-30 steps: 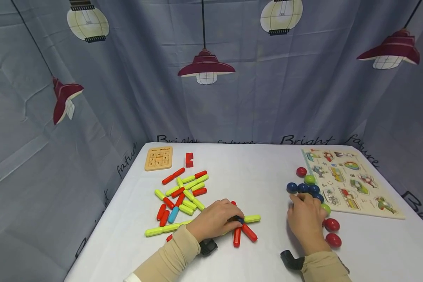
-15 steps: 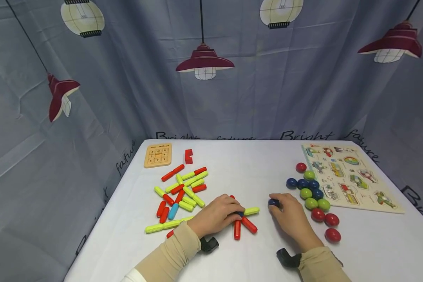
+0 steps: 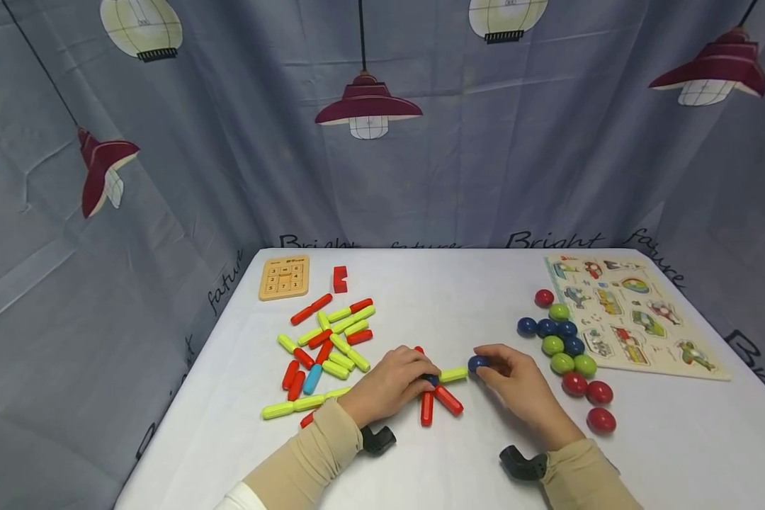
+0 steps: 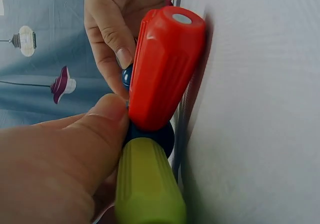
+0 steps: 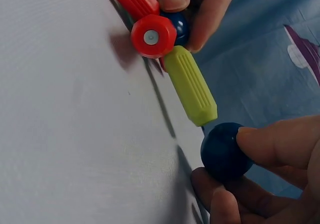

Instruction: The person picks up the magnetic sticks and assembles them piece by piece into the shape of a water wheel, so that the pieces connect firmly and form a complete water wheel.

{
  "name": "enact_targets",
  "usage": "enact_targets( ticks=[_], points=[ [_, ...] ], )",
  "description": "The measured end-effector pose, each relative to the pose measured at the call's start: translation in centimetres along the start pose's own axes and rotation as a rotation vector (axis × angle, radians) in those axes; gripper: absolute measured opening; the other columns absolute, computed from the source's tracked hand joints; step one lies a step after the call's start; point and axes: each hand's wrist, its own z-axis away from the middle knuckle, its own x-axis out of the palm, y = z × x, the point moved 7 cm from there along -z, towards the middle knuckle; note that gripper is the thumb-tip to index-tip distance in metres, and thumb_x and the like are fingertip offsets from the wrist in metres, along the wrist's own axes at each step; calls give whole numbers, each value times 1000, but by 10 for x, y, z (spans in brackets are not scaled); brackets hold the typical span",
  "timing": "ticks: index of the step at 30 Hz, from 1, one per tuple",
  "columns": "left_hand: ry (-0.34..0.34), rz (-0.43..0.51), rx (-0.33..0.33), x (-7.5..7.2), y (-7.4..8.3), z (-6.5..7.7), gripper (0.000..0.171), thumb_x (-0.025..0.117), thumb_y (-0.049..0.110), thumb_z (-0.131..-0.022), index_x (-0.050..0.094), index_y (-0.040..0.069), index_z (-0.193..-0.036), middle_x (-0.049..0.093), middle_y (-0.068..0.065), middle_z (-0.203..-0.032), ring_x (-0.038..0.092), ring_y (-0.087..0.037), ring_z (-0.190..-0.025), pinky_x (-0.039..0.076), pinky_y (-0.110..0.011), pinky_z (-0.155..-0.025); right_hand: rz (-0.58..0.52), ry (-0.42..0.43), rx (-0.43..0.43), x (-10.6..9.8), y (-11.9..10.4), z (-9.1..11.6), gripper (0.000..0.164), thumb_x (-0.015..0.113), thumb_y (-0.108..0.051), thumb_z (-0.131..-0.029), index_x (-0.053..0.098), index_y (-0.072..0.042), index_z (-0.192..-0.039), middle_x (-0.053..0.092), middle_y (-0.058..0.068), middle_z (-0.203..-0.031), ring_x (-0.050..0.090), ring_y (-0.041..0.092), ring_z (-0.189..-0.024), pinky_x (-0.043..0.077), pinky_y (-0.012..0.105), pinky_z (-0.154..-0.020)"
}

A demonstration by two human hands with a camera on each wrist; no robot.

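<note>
My left hand (image 3: 390, 384) pinches a blue ball (image 3: 431, 380) from which several magnetic sticks fan out. Two red sticks, one of them this stick (image 3: 449, 400), point toward me. A yellow-green stick (image 3: 452, 375) points right from the ball. In the left wrist view a red stick (image 4: 167, 64) with a metal disc in its end sits against the ball. My right hand (image 3: 516, 386) holds a second blue ball (image 5: 226, 151) between thumb and fingers. That ball is right at the free tip of the yellow-green stick (image 5: 192, 87), with the fingers close over the table.
Loose red, yellow-green and blue sticks (image 3: 314, 379) lie on the left, with a wooden number board (image 3: 283, 278) and a red notched block (image 3: 340, 279) behind. Blue, green and red balls (image 3: 574, 384) cluster at right, beside a picture puzzle board (image 3: 637, 312).
My right hand has taken a blue ball from the cluster and moved left with it to the yellow-green stick's tip. My left hand stays on the ball joining the sticks.
</note>
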Motion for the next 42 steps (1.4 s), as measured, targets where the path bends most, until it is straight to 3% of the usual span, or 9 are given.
enact_targets(
  ticks=[4, 13, 16, 21, 23, 25, 31, 36, 42],
  points=[
    [14, 19, -3, 0, -2, 0, 24, 65, 28, -103, 69, 19, -125, 66, 7, -123, 56, -12, -113, 47, -25, -100, 1, 3, -14, -1, -1, 0, 36, 69, -13, -98, 66, -12, -134, 70, 10, -126, 67, 22, -109, 53, 22, -87],
    [65, 38, 12, -4, -2, 2, 24, 67, 26, -101, 67, 18, -124, 65, 6, -120, 57, -12, -112, 48, -25, -100, -47, -11, 2, 1, -2, -1, 38, 69, -14, -99, 65, -9, -136, 69, 12, -128, 67, 25, -112, 58, 29, -89],
    [67, 25, 9, -3, -3, 2, 23, 67, 27, -101, 68, 19, -123, 66, 7, -120, 57, -11, -112, 48, -26, -100, 20, 18, -10, -2, -4, 1, 40, 68, -15, -99, 63, -10, -138, 68, 13, -130, 67, 27, -112, 59, 36, -90],
    [69, -6, 6, -2, -1, 1, 21, 68, 30, -101, 72, 21, -119, 68, 9, -119, 58, -10, -109, 47, -28, -97, 371, 308, -81, -40, -11, 11, 34, 66, -13, -96, 68, -6, -129, 63, 23, -128, 56, 42, -115, 45, 57, -94],
    [68, -15, -1, -3, 0, 1, 21, 69, 31, -100, 73, 21, -119, 69, 9, -118, 58, -11, -107, 47, -29, -95, 475, 432, -35, -61, -7, 17, 34, 65, -9, -92, 68, 0, -125, 57, 30, -125, 48, 50, -116, 35, 62, -88],
    [65, -27, -6, -3, 2, 0, 22, 69, 30, -100, 74, 21, -120, 69, 8, -117, 58, -11, -106, 46, -28, -93, 513, 475, 50, -78, 2, 21, 37, 65, -6, -89, 66, 4, -124, 52, 36, -124, 42, 55, -116, 29, 64, -83],
    [62, -65, -33, -5, 2, 0, 24, 70, 27, -99, 76, 22, -122, 70, 8, -116, 59, -11, -106, 43, -29, -89, 514, 409, 147, -88, 20, 17, 41, 67, -4, -86, 62, 9, -124, 52, 41, -119, 41, 61, -113, 27, 66, -82],
    [72, -112, -86, -5, 0, 0, 27, 72, 38, -97, 78, 26, -121, 71, 10, -112, 59, -10, -103, 42, -30, -88, 530, 377, 133, -81, 22, 14, 37, 70, -1, -83, 66, 7, -119, 59, 36, -109, 49, 57, -106, 28, 65, -80],
    [99, -177, -155, -7, 0, -1, 27, 72, 45, -96, 78, 31, -118, 73, 15, -108, 59, -8, -103, 36, -31, -86, 474, 255, 53, -62, 12, 11, 35, 72, -7, -88, 67, 2, -122, 61, 31, -118, 56, 51, -109, 37, 62, -86]
  ],
)
